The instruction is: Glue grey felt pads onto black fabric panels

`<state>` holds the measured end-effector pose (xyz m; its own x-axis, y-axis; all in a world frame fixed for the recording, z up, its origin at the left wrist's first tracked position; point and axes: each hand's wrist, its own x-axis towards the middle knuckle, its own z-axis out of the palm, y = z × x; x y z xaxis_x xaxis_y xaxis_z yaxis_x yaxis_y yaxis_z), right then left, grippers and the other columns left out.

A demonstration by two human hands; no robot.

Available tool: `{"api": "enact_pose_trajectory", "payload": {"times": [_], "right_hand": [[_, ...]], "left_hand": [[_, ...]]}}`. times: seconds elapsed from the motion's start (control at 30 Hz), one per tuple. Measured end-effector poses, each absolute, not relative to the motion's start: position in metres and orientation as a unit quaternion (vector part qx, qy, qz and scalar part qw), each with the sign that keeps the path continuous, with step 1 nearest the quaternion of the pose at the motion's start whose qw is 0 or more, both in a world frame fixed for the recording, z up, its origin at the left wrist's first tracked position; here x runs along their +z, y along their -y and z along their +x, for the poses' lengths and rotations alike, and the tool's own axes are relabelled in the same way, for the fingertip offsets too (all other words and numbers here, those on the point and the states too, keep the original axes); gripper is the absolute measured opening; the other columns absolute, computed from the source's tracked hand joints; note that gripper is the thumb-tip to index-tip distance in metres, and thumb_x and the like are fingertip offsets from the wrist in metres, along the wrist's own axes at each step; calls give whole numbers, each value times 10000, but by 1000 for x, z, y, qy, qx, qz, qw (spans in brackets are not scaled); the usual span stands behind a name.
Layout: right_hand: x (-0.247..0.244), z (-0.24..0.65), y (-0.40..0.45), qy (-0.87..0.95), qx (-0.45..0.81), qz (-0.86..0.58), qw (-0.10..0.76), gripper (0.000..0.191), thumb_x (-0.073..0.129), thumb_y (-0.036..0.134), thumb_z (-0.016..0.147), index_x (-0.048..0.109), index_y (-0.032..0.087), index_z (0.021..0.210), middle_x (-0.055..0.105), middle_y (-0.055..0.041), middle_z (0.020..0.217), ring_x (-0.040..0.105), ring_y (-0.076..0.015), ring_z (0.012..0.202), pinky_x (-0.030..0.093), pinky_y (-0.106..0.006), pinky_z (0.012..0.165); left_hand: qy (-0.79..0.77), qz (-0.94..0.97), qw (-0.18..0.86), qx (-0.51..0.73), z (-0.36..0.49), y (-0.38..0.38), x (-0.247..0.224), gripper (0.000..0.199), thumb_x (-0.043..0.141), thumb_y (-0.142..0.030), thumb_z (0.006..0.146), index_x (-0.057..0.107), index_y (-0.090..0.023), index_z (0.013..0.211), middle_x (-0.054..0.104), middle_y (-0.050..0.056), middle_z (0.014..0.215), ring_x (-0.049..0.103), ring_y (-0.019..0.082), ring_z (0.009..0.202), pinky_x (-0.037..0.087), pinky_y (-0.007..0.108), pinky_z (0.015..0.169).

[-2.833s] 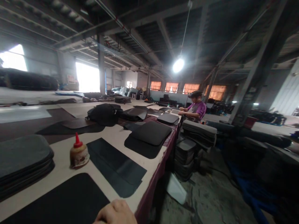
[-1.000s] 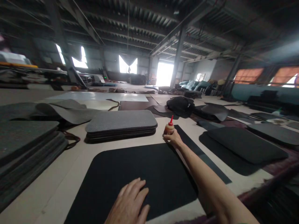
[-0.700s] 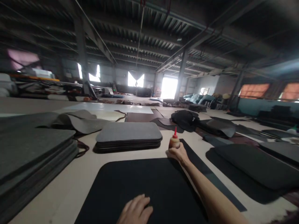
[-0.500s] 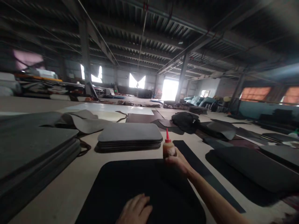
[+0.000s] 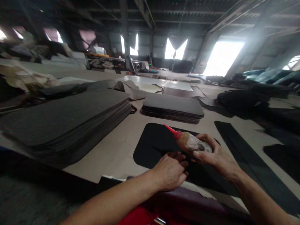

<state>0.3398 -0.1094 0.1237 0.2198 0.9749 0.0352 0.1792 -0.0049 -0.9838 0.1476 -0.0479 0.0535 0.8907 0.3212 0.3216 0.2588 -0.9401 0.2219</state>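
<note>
A glue bottle [image 5: 191,142] with a long red nozzle lies tilted in my right hand [image 5: 217,154], its tip pointing up and to the left. The fingers and thumb wrap round its brownish, stained body. Below it, a black mat piece [image 5: 150,147] with rounded corners rests on the table. My left hand [image 5: 171,170] lies on the near part of this piece, close under the bottle, fingers loosely apart and holding nothing. My arms and hands hide part of the mat's near side.
A tall stack of dark grey sheets [image 5: 70,122] stands on the left of the pale table [image 5: 110,153]. Behind the mat piece is a lower stack of rounded grey pieces [image 5: 173,106]. A long black strip [image 5: 250,159] lies to the right. A dark bundle [image 5: 241,98] sits farther back.
The bottle has gone from upright to tilted leftward and come nearer to my left hand. My left hand now shows with its whole forearm. The view has turned left and down.
</note>
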Motion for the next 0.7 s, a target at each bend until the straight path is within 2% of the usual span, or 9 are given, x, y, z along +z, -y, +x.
{"api": "enact_pose_trajectory", "payload": {"times": [0.13,0.3,0.43,0.7], "right_hand": [[121,328,98,478,411,-572,525,612,916,440,607,592,250,1090,634,3,859,553,-152,719,465,-227,586],[114,302,84,494,429,-559,510,687,926,433,561,588,249,1129,651,-1,922,591,-187,829,503,-257,680],[112,284,74,539,414,-571,460,649,901,437,593,591,246,1130,663,-2,936,610,-204,849,517,-290,723],[106,273,58,586,388,-569,426,583,840,464,671,583,249,1148,664,7,924,628,-210,844,523,-312,739]], "left_hand": [[-145,967,69,200,147,47,51,320,497,-390,1006,656,-164,1167,660,94,1284,557,287,1282,458,441,1115],[-152,970,85,168,147,48,55,338,485,-374,999,651,-148,1187,657,130,1293,562,307,1279,462,442,1104],[-165,967,122,149,146,48,62,412,494,-380,985,592,-158,1319,649,146,1324,539,348,1302,415,530,1139],[-152,967,147,142,148,47,60,438,503,-353,973,585,-135,1344,678,146,1292,626,326,1196,436,497,1123]]}}
